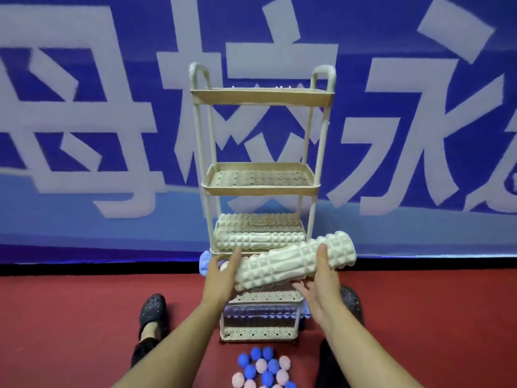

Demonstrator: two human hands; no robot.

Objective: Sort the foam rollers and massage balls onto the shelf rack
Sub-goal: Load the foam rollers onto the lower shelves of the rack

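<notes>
Single head-worn view, facing forward and down.
Wide-angle camera sits above the person's forearms, close to the beige shelf rack (261, 191), which stands centre frame against a blue banner (84, 107). The red floor (84, 303) fills the lower frame, straight lines bowing toward the edges.

Cream ridged foam roller (296, 260) (tilted) before shelf rack (261, 180)

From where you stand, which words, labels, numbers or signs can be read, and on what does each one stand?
"母": large white character, cut at the left edge, on the blue wall banner.
"校": white character behind the beige plastic shelf rack.
"永": white character on the banner's right part.
A fourth character at the right edge is cut off, unreadable.
No readable label on the rack.
</notes>
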